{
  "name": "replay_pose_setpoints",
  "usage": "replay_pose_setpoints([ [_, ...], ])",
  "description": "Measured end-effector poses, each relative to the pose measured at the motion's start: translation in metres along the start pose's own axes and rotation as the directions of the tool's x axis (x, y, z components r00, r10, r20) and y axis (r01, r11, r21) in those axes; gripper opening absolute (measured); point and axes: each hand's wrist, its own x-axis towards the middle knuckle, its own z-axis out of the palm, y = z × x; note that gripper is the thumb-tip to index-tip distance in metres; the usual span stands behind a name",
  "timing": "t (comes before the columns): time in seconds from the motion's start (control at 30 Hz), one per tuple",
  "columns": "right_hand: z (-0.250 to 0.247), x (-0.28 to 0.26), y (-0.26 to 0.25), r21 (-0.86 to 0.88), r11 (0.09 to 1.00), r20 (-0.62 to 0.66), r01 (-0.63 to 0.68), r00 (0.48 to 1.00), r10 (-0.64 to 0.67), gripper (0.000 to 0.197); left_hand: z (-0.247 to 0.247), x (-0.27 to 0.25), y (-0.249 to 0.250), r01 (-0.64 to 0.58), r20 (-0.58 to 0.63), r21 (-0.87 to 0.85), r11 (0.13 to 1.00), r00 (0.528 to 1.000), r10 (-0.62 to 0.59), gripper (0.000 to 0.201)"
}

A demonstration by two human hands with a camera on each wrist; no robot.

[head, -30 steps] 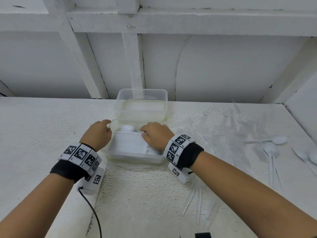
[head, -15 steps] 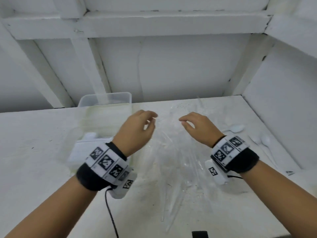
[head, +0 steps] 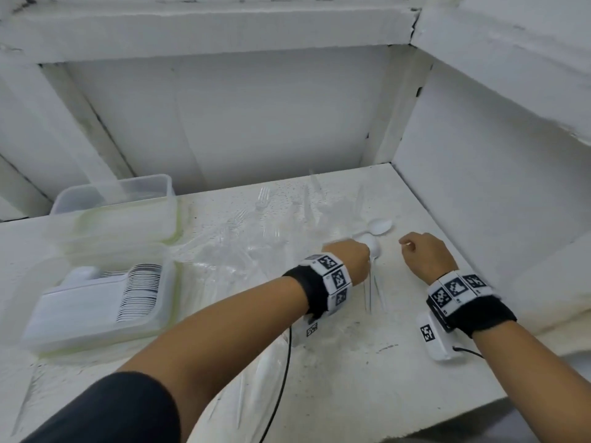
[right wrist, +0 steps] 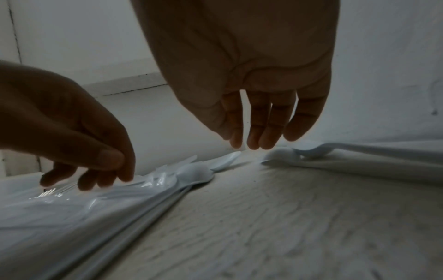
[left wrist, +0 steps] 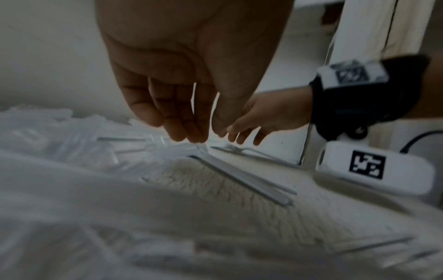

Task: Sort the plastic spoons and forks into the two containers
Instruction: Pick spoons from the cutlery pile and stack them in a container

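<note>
A rough white tabletop (head: 367, 362) sits in a corner of white walls. The back wall (head: 271, 123) is framed with white painted beams: a horizontal one (head: 208, 30) runs along the top and slanted posts (head: 86, 116) lean at the left. A plain white side wall (head: 486, 174) closes the right. The light is soft and even.

Slack-fingered hands (right wrist: 242, 140) above white spoons (right wrist: 196, 174)
</note>
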Motion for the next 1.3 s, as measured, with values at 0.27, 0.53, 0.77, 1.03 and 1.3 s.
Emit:
replay_pose_setpoints([
  [0.27, 0.008, 0.000, -0.012, 0.033, 0.999, 0.067, 0.020, 0.998, -0.022, 0.025, 0.010, 0.023, 0.006, 0.103, 0.115, -0.049, 0.994, 0.989, -0.096, 0.014],
  [0.53, 0.018, 0.004, -0.032, -0.012, 1.000, 0.141, -0.026, 0.990, 0.027, 0.034, 0.007, 0.015, -0.005, 0.200, 0.176, -0.292, 0.935, 0.972, -0.153, 0.010],
  [0.77, 0.021, 0.003, -0.041, -0.003, 0.995, 0.169, -0.099, 0.981, 0.098, 0.037, -0.002, 0.004, -0.020, 0.277, 0.154, -0.596, 0.754, 0.961, -0.232, 0.028],
  [1.03, 0.021, -0.007, -0.051, -0.098, 0.993, 0.249, -0.064, 0.964, 0.087, 0.032, -0.008, 0.001, -0.029, 0.329, 0.185, -0.713, 0.619, 0.940, -0.287, 0.042],
  [1.3, 0.026, -0.006, -0.042, 0.003, 0.981, 0.230, -0.192, 0.955, 0.186, 0.031, -0.004, 0.004, -0.023, 0.288, 0.083, -0.607, 0.740, 0.950, -0.302, 0.021],
])
